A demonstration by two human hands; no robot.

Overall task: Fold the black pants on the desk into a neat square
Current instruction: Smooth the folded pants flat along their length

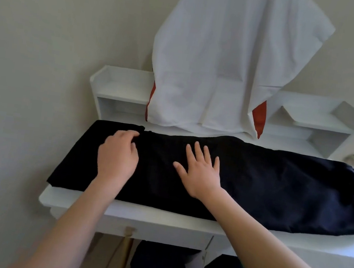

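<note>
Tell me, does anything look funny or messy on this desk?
Yes. The black pants stretch right across the desk, and their right end looks bunched up. Behind them, a white cloth hangs over something orange, mostly hiding it.

Black pants (255, 184), white desk (160, 218) (white cloth (221, 61), orange edges).

Soft even daylight, brighter at the right edge, faint shadows, slight overall blur, wide-angle bending at edges
</note>
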